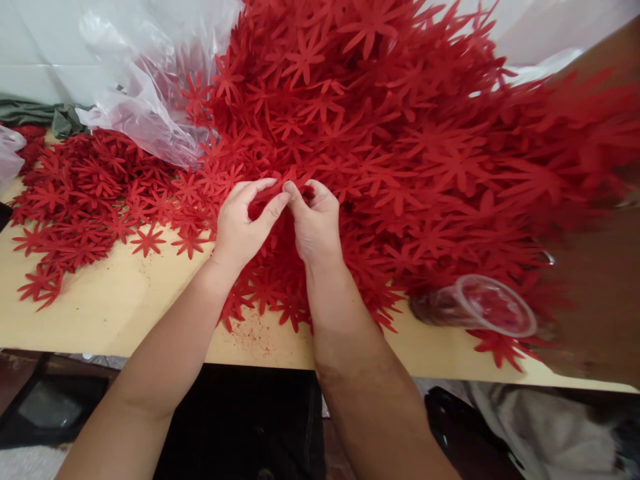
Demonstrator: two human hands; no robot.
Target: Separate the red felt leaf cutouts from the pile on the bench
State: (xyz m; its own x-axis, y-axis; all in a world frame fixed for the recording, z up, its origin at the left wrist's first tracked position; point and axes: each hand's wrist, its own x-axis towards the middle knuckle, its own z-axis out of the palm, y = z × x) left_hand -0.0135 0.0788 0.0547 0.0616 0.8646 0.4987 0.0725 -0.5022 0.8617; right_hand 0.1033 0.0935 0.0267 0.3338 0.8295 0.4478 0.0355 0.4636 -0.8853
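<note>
Red flower-shaped cutouts (350,140) with several narrow petals are heaped high behind and around my hands. At the near edge of the heap, my left hand (243,217) has its thumb and forefinger closed in a pinch on a red flower cutout (273,197). Close beside it, with thumbs almost touching, my right hand (317,217) pinches at the same spot, its fingers curled. The fingertips blend into the red behind them, so the exact outline of the held piece is hard to make out.
A clear plastic cup (495,305) lies tipped on the right, beside a brown board (595,293). Clear plastic bags (155,87) rest at the back left. A lower pile of red cutouts (95,193) spreads leftward. The pale tabletop (145,293) ends just in front of my body.
</note>
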